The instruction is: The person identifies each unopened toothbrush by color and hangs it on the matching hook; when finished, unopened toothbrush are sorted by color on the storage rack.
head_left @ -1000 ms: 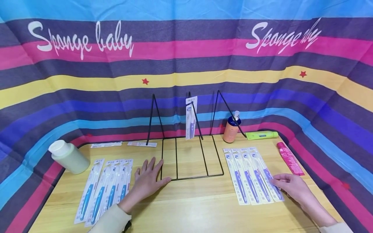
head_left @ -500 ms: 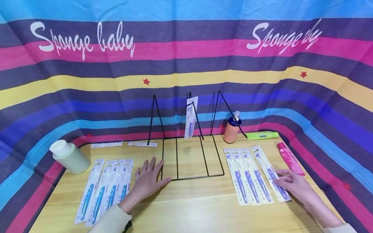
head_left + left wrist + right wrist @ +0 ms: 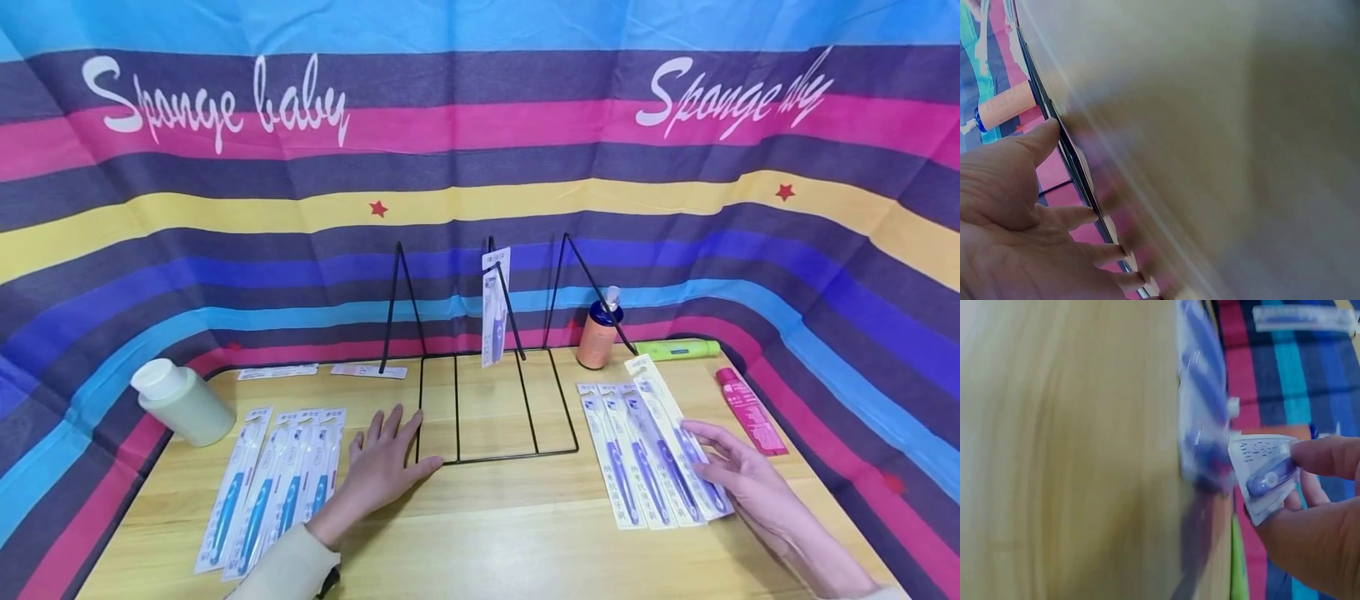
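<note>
My right hand (image 3: 757, 483) pinches a packaged purple toothbrush (image 3: 654, 390) between thumb and fingers, tilted above the row on the table. In the right wrist view, the pack's lower end (image 3: 1266, 478) sits between thumb and fingertips. Under and beside it lie three more packaged purple toothbrushes (image 3: 613, 454), one partly covered. My left hand (image 3: 386, 467) rests on the table with fingers spread, against the left edge of a black wire rack (image 3: 496, 457). Another purple toothbrush pack (image 3: 492, 317) hangs on the rack's middle arm.
Several packaged blue toothbrushes (image 3: 234, 492) lie at left, below a pale green bottle (image 3: 191, 408). Two flat packs (image 3: 367, 371) lie at the back left. An orange bottle (image 3: 596, 342), a green tube (image 3: 678, 349) and a pink tube (image 3: 750, 410) stand or lie at right. Striped cloth surrounds the table.
My right hand slid the rightmost purple toothbrush pack right, away from the row, then lifted it back leftward over the row. The hanging pack swung slightly. My left hand stayed put.
</note>
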`<state>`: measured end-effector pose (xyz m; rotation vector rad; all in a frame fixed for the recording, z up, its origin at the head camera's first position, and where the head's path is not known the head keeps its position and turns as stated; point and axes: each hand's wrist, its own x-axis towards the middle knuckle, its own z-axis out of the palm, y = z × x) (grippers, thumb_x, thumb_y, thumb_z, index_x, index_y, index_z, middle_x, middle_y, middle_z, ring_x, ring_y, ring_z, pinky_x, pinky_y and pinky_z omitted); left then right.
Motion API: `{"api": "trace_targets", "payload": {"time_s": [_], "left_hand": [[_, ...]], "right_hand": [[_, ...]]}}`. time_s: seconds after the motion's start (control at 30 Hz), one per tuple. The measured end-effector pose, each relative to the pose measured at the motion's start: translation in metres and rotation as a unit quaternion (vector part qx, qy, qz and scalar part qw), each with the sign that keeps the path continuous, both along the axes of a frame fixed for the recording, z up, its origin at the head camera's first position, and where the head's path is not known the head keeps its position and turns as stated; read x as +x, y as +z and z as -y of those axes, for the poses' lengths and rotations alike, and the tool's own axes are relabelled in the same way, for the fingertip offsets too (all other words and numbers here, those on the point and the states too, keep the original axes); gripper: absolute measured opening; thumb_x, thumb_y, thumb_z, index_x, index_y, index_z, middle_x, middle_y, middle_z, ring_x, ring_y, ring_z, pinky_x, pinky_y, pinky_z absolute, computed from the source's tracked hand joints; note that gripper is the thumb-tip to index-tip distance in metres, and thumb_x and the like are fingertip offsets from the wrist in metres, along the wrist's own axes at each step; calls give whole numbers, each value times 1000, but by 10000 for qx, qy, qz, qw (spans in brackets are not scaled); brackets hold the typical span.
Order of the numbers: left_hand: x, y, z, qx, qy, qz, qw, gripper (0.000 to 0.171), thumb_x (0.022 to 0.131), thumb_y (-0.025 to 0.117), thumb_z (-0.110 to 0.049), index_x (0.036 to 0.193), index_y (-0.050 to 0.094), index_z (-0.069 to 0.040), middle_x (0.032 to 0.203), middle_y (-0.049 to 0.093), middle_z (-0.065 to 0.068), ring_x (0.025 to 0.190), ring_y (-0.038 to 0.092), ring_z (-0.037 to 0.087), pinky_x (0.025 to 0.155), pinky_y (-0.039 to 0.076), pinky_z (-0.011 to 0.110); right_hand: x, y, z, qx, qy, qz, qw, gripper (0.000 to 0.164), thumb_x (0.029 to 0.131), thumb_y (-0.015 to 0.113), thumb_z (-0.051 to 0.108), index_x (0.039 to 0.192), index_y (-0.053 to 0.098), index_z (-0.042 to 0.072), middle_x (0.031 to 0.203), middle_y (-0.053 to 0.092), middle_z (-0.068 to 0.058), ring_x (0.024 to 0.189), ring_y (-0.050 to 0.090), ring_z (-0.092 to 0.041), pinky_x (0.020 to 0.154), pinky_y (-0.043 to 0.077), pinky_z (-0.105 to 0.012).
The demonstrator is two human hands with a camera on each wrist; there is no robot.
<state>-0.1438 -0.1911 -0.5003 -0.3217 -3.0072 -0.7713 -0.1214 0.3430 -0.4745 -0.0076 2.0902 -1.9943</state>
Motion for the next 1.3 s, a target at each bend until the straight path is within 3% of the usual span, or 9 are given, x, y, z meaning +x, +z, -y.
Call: {"api": "trace_targets", "payload": {"time_s": [0.17,0.33,0.5,0.67,0.7,0.8,0.93,1.1,1.3], "left_hand": [[3,13,-2,-83,55,234,9997,89,100,72,-60,164,48,-4,169,33,33,155,23,62,113,18,88],[3,15,-3,-107,58,215,9997,87,99,74,-57,163,49,-3,169,34,33,154,24,63,112,19,88],[3,11,-2,-20,-1,115,9999,88,100,71,-60,164,48,-4,168,35,34,153,24,64,111,18,89],[2,1,0,74,-36,-106,9999,89,100,68,-65,163,48,-4,166,35,35,152,24,65,110,18,89],[3,3,-1,82,-27,-53,9999,89,100,70,-64,162,49,-4,167,35,34,153,24,64,111,18,89],[3,2,-1,83,-12,-29,10000,88,99,71,-62,162,50,-4,168,35,34,153,24,64,111,17,88],[5,10,-3,14,10,113,9999,86,99,74,-58,162,50,-4,168,35,33,153,25,63,112,18,88],[5,15,-5,-211,70,312,9993,87,101,73,-58,165,47,-6,170,32,32,155,23,61,114,19,86],[2,1,0,-141,39,-73,9999,89,99,71,-64,164,49,-6,168,35,33,153,26,63,110,20,89]], "right_hand": [[5,11,36,-244,-100,-127,9996,48,109,65,4,156,59,12,140,61,10,111,68,-15,87,59,-30],[9,15,74,-441,-593,-149,9972,35,109,68,8,144,70,13,136,64,10,113,65,-9,91,55,-24],[11,16,109,-1151,-748,-741,9878,25,109,66,1,131,75,7,130,67,2,107,63,-8,92,54,-20],[11,23,140,-1798,-553,-1406,9720,29,106,61,-10,124,76,6,126,69,0,107,65,-9,94,55,-21],[11,26,145,-1850,-507,-1504,9698,30,106,60,-12,124,76,6,126,70,0,108,65,-9,95,55,-21],[9,33,159,-1916,-388,-1739,9652,32,104,59,-15,123,75,6,125,69,0,111,65,-9,97,54,-22],[6,42,175,-1940,-353,-2022,9593,31,103,60,-15,124,73,4,126,67,-2,111,63,-11,96,54,-23],[4,43,188,-1772,-303,-2289,9567,26,103,64,-12,124,71,2,122,69,-3,105,64,-13,90,55,-25],[4,45,198,-1590,-210,-2431,9567,26,100,63,-16,121,71,-2,121,68,-3,98,61,-12,85,53,-22]]}}
